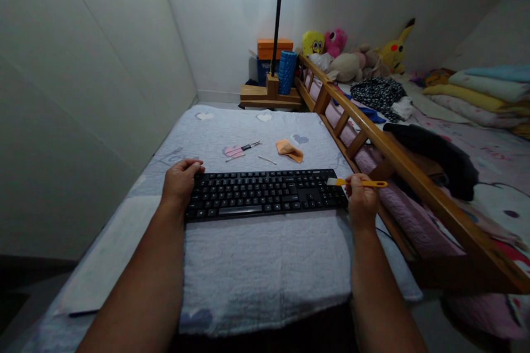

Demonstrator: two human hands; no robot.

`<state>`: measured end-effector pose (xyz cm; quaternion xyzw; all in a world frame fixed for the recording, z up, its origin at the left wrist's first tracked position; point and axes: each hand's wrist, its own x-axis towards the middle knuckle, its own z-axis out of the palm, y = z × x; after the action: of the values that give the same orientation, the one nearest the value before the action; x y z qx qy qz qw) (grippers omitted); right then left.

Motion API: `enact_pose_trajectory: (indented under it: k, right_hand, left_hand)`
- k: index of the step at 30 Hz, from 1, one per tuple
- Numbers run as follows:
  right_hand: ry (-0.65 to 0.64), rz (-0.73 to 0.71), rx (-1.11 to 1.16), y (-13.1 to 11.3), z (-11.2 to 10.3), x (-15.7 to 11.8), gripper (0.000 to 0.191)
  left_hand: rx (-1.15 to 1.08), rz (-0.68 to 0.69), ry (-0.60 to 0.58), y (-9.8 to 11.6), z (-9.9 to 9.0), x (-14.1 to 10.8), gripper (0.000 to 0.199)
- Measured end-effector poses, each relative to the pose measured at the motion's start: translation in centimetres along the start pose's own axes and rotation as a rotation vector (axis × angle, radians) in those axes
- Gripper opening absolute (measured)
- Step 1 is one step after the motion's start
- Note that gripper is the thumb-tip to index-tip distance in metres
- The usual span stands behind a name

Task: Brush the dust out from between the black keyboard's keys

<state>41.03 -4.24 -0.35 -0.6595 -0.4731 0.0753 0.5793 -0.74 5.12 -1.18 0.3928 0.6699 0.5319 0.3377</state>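
Note:
A black keyboard [265,192] lies flat on the cloth-covered table in front of me. My left hand [180,177] is closed at its left end, fingers gripping the upper left corner. Between the fingers of my right hand [361,198] is a small brush [367,183] with a yellow handle. Its pale bristles are over the number keys at the keyboard's right end; whether they touch the keys I cannot tell. Behind the keyboard lie a tweezer-like tool with a dark grip [250,146], cotton swabs [267,160] and a crumpled orange cloth [290,150].
A wooden bed rail [372,116] runs along the table's right side, with clothes and plush toys [346,66] on the bed beyond. A lamp pole on a wooden base [271,96] and a blue roller [287,73] stand behind. A white sheet [111,248] lies at left.

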Motion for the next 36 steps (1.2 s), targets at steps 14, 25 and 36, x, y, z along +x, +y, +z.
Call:
enact_pose_trajectory:
  k: [14,25,36]
  right_hand:
    - [-0.022,-0.1,-0.248,0.5,0.7,0.2,0.04]
    - [-0.108,-0.132,-0.201,0.6,1.4,0.3,0.036]
    - [0.008,-0.091,-0.295,-0.2,0.2,-0.1,0.043]
  left_hand:
    - [-0.018,-0.026,0.018,0.3,0.1,-0.1,0.02]
    - [0.01,-0.019,0.022,0.7,0.1,-0.5,0.019]
    - [0.003,0.0,0.009,0.2,0.0,-0.2,0.021]
